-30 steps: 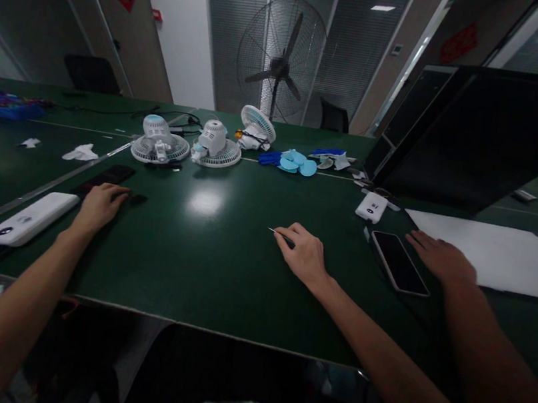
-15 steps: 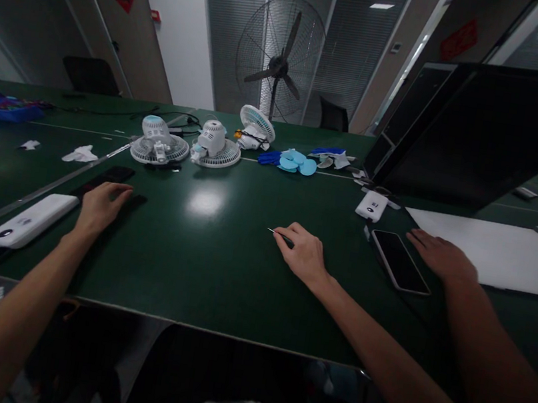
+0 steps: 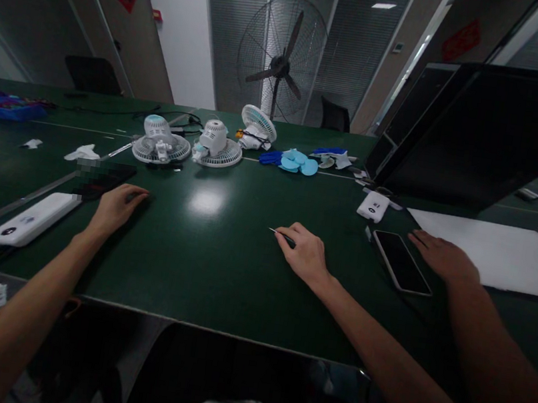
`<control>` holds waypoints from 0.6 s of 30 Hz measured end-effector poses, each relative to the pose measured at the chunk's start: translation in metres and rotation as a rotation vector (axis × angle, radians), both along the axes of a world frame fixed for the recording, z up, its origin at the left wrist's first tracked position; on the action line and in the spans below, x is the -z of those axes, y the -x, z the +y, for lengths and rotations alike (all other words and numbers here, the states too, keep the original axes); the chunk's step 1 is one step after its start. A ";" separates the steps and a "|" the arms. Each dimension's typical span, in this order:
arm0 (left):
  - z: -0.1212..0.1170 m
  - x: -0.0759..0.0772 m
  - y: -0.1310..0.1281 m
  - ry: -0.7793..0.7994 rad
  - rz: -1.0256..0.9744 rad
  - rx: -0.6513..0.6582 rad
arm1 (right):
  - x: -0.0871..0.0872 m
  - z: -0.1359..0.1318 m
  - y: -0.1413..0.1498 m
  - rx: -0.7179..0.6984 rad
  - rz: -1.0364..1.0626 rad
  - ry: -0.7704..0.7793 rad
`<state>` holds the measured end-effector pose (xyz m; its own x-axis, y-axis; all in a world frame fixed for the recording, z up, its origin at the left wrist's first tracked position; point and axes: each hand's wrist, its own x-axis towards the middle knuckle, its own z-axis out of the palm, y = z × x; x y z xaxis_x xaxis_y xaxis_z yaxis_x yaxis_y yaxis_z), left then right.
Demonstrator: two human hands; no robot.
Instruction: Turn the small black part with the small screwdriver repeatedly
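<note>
Partly, the right hand [image 3: 306, 254] (curled) hides a slim tool [image 3: 288, 238].

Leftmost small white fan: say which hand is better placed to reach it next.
Probably the left hand: it is nearer the fan, while the right hand is farther and holds a thin tool.

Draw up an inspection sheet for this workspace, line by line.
Surface: glossy green table
Things in use: thin-tipped tool
Clutter: three small fans toward the back, two white devices, phone, light-blue blades
Hands: right hand grips the tool; left hand has its fingers bunched, contents unclear
Cables: black cables toward the table's far side
Surroundings: large fan behind the table; another person's hand beside the phone
</note>
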<state>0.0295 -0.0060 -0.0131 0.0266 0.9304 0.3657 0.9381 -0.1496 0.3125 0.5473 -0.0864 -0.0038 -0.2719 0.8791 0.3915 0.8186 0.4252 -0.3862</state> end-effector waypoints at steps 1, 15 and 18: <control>-0.001 -0.001 0.000 -0.018 0.009 -0.015 | 0.000 0.000 0.000 -0.002 0.002 0.006; -0.017 -0.008 0.002 0.037 -0.084 -0.287 | 0.000 0.000 0.000 -0.016 0.003 0.005; -0.017 -0.011 -0.001 0.115 -0.058 -0.325 | 0.000 0.000 -0.001 -0.022 0.014 0.012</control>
